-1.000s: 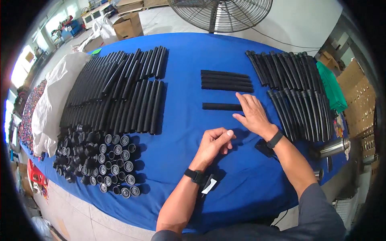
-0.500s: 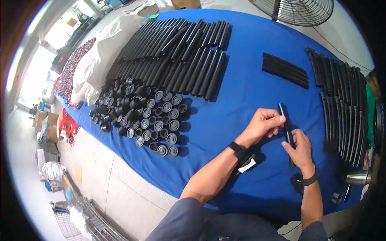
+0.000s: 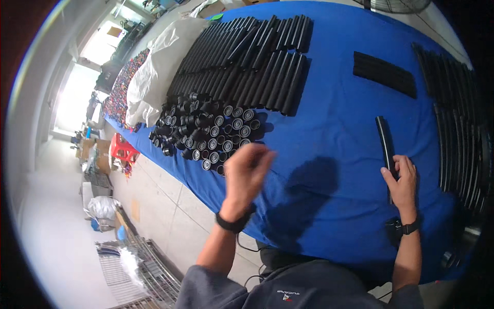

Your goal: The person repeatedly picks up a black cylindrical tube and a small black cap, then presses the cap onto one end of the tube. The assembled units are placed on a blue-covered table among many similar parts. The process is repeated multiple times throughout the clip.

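Note:
In my right hand (image 3: 402,180), fingers and thumb are closed round the lower part of a black tube (image 3: 384,135), whose upper end points away from me. My left hand (image 3: 248,172) is raised over the near edge of a heap of round black caps (image 3: 226,146). Its fingers are curled and smeared by motion, and whatever may be between them is hidden. Some of the caps lie behind this hand. Its shadow falls on the blue cloth (image 3: 329,123) between my hands.
Rows of black tubes (image 3: 272,85) lie beyond the caps. A small group of black strips (image 3: 385,73) rests at the far right, with longer black tubes (image 3: 455,149) along the right edge. White plastic sheeting (image 3: 159,67) and a multicoloured pile of small pieces (image 3: 126,87) are at far left.
My left hand has left the tube and swung left to the caps. My right hand still holds the tube. The view has shifted, so the table contents appear moved.

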Tool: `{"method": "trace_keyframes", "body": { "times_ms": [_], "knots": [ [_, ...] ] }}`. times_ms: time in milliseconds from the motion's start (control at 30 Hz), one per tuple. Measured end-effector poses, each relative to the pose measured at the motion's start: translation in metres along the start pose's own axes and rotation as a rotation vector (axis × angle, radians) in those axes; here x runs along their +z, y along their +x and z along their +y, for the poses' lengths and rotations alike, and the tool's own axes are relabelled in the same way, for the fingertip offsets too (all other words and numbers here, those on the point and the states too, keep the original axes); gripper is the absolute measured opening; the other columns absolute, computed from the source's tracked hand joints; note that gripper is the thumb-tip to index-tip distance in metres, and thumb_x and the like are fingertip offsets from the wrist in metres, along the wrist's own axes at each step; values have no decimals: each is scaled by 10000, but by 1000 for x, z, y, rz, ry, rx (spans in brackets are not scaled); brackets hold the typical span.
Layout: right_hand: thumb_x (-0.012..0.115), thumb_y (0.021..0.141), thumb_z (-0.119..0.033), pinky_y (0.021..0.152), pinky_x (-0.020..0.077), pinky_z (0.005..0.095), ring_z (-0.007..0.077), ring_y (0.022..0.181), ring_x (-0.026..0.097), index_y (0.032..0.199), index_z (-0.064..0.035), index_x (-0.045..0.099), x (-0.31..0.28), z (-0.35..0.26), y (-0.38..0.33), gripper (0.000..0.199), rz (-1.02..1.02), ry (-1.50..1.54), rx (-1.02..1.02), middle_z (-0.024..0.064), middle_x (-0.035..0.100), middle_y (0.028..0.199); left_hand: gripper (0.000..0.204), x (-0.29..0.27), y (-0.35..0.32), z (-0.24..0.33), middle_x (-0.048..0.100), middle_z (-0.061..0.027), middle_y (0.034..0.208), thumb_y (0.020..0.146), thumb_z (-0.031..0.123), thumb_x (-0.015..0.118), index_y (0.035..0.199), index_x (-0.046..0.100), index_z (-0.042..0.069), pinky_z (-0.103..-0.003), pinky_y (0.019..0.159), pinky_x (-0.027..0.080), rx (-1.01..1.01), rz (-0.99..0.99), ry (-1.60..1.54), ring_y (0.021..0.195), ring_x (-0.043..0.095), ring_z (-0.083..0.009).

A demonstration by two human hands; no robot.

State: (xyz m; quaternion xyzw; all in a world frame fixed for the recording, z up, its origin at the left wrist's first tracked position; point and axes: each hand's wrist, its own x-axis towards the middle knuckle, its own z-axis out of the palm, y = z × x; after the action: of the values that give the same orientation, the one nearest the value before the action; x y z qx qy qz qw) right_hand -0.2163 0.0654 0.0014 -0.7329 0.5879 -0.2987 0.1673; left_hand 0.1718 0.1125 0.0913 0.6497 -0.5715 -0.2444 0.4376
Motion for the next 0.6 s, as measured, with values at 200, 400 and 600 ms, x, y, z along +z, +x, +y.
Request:
{"method": "trace_keyframes", "body": {
  "times_ms": [200, 400, 600],
  "knots": [
    [764, 871, -224, 817, 418, 395, 258, 831, 531, 1067, -13, 608, -2, 0, 3, 327, -1, -3, -31, 91, 549, 868, 239, -44, -26, -42, 652, -95, 889, 887, 306, 763, 936, 712, 78, -411, 679, 523, -47, 234, 836, 792, 670, -288],
    [757, 881, -244, 809, 422, 393, 250, 823, 532, 1067, -11, 609, -5, -1, 2, 332, -1, -7, -36, 90, 559, 876, 332, -26, -17, -42, 657, -115, 891, 889, 395, 748, 859, 660, 76, -463, 688, 538, -98, 120, 1072, 845, 683, -325],
    [763, 875, -242, 812, 425, 396, 250, 821, 538, 1078, -8, 613, -6, -1, 1, 344, 4, -3, -29, 89, 571, 887, 361, -17, -14, -50, 654, -119, 868, 882, 418, 754, 845, 642, 77, -473, 677, 543, -52, 121, 1072, 826, 686, -337]
  ]
}}
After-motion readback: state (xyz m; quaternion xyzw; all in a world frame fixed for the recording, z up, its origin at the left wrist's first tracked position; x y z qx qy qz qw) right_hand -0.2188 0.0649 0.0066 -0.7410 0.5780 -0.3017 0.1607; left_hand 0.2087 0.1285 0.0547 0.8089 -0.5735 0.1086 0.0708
